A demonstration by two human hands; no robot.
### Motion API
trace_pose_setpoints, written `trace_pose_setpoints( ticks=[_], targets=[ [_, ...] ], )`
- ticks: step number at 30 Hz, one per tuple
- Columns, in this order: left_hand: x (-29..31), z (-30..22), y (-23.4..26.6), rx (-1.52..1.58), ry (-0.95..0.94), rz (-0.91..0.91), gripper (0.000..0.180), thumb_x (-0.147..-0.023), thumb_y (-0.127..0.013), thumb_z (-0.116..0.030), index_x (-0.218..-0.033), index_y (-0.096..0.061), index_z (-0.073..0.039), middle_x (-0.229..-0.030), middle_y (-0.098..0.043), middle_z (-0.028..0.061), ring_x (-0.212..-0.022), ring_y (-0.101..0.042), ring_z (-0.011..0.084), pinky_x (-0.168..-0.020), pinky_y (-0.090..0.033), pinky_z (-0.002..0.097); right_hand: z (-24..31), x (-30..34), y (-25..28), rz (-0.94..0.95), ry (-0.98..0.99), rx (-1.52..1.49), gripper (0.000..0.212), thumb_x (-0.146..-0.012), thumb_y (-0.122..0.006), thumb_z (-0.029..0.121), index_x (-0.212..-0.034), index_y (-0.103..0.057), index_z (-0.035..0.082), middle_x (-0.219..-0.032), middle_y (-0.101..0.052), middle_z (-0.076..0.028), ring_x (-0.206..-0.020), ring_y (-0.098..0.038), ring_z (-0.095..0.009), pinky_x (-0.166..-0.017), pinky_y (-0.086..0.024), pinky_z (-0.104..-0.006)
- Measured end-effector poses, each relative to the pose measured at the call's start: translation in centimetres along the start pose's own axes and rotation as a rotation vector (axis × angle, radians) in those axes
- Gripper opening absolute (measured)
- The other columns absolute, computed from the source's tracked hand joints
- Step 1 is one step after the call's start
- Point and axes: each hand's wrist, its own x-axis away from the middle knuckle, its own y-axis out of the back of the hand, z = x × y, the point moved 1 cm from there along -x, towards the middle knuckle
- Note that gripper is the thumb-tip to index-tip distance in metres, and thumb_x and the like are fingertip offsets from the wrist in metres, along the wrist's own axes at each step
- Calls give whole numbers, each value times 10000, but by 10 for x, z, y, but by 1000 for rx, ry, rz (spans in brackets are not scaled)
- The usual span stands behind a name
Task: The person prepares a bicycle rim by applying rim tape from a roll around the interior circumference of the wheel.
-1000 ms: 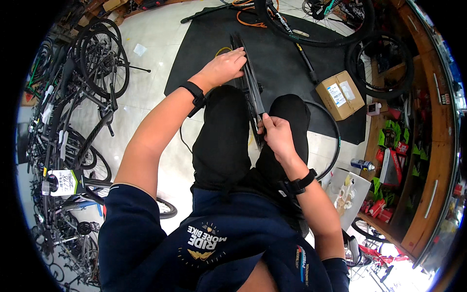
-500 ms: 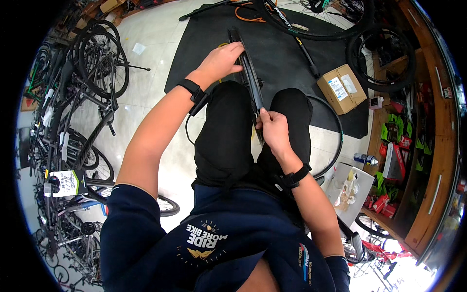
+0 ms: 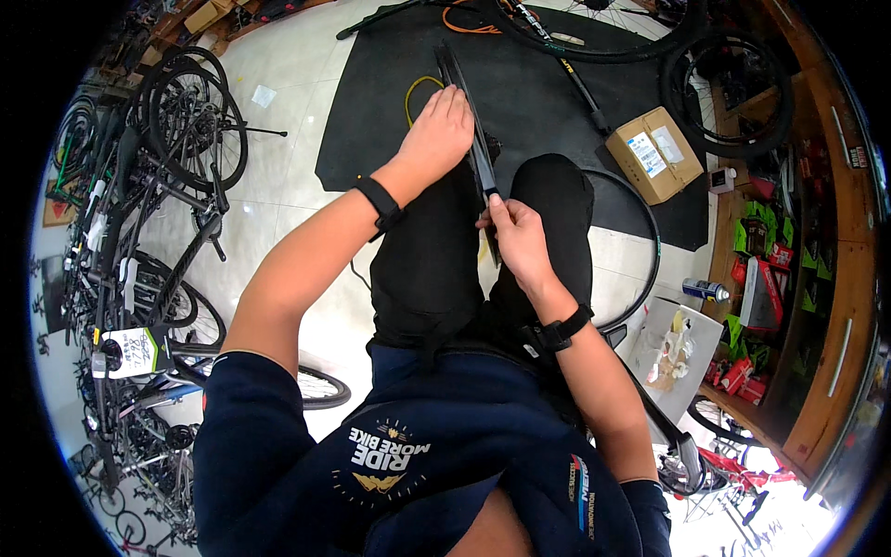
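Note:
A black bicycle wheel rim [image 3: 481, 160] stands edge-on between my knees, without a tyre. A dark hub part shows at its right side, above my right knee. My left hand [image 3: 440, 132] lies over the far part of the rim, its fingers bent together across the edge. Nearer to me, my right hand [image 3: 516, 238] is closed on the rim, thumb on top and fingers at the side. A dark, smooth band runs along the rim up to that thumb; I cannot tell whether it is a separate strip.
A black mat [image 3: 390, 102] covers the floor ahead. On it lie a cardboard box [image 3: 655, 155] and part of a bicycle wheel [image 3: 603, 54]. A loose tyre [image 3: 653, 243] curves beside my right knee. Bicycles [image 3: 190, 121] crowd the left; a wooden shelf [image 3: 840, 353] stands right.
My left hand has slid nearer along the rim and turned over, its fingers now lying across it. My right hand has shifted slightly left, and a yellow loop shows more beside the rim.

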Motion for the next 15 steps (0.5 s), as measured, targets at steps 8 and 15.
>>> trace_pose_setpoints(
  ticks=[8,15],
  targets=[
    [-21,37,-16,50,-14,94,361,-868,-578,-53,-1180,-620,124,-1249,-637,264,-1236,-599,371,-1096,-463,420,14,-4,8,95,5,55,285,-1066,-531,223,-994,-663,-19,-868,-701,-42,-655,-518,-70,-626,-454,-240],
    [-15,55,-35,179,30,33,338,-829,-616,-16,-1146,-623,101,-1267,-632,244,-1256,-582,377,-1101,-464,409,-13,8,20,44,-96,182,312,-1060,-545,218,-915,-674,-25,-802,-689,-41,-618,-518,-65,-572,-440,-243]
  ],
)
